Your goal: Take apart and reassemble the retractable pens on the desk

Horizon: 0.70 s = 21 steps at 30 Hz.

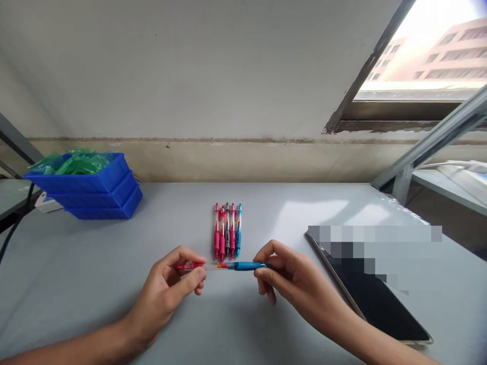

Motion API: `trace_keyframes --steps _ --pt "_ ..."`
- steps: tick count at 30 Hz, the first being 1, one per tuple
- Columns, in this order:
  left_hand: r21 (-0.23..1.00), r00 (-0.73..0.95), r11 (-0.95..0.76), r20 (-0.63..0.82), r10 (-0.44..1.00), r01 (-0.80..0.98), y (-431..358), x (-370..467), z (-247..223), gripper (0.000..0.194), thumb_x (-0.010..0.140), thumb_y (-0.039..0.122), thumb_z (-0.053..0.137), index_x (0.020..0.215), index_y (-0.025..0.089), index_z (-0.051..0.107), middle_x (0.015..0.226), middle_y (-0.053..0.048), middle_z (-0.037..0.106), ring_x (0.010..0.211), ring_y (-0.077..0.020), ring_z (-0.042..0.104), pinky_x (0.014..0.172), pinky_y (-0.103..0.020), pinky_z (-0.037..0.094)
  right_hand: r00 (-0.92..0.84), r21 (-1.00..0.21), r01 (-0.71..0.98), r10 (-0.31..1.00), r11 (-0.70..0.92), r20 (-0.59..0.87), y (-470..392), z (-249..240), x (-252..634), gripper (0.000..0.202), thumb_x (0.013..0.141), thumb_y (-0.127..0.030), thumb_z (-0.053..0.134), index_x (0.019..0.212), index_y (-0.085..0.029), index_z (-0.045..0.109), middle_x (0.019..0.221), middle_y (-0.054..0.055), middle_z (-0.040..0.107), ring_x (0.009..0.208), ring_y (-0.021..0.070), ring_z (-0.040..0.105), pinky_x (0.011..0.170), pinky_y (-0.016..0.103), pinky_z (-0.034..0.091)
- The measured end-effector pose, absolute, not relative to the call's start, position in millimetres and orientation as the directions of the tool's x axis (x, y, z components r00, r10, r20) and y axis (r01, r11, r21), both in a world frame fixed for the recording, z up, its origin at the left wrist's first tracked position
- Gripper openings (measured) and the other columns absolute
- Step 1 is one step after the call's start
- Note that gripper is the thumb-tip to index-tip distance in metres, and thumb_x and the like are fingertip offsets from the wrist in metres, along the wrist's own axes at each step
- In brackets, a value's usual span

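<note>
A pen (pixel 245 266) with a red top, a clear barrel and a blue grip lies level between my two hands. My left hand (pixel 169 289) pinches its red end between thumb and fingers. At the other end, my right hand (pixel 283 276) pinches the blue grip near the tip. An orange and red refill shows through the clear barrel; whether the barrel and the grip are fully joined I cannot tell. Just beyond the held pen, several pens (pixel 227 238) lie side by side on the table, with pink, dark grey and blue grips.
Stacked blue bins (pixel 93 195) stand at the back left, with green plastic bags (pixel 81 163) in the top one. On the right lies a black tablet-like slab (pixel 380 304), partly blurred out. The grey table (pixel 182 218) meets a wall; a metal frame post (pixel 403 187) rises at the right.
</note>
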State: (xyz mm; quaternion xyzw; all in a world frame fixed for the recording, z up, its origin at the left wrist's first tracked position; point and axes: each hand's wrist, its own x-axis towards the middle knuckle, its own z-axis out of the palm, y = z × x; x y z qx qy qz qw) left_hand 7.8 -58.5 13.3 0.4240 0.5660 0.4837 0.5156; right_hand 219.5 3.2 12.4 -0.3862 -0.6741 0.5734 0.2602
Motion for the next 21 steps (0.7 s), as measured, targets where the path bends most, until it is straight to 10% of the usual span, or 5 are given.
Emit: trace_keyframes --steps 10,21 --pt "0.990 -0.081 0.135 -0.138 0.987 -0.040 -57.8 5.4 12.3 0.012 0.072 0.030 0.067 0.076 0.019 0.064 0.058 0.003 0.057 0.054 -0.0103 0.050 0.053 -0.022 0.042 -0.635 -0.849 0.408 0.773 0.334 -0.001 -0.1 17.9 222.6 0.030 0.091 -0.039 0.034 0.066 -0.023 0.038 0.054 -0.004 0.039 0.048 0.0115 0.032 0.045 0.025 0.027" --pt "0.994 -0.073 0.080 -0.085 0.994 -0.075 -54.2 3.6 9.4 0.015 0.071 0.033 0.069 0.079 0.020 0.066 0.059 0.004 0.057 0.055 -0.0099 0.049 0.055 -0.021 0.041 -0.712 -0.951 0.265 0.632 -0.160 -0.305 2.6 16.4 220.0 0.043 0.087 -0.053 0.038 0.060 -0.020 0.038 0.045 -0.007 0.038 0.040 0.0082 0.031 0.042 0.022 0.024"
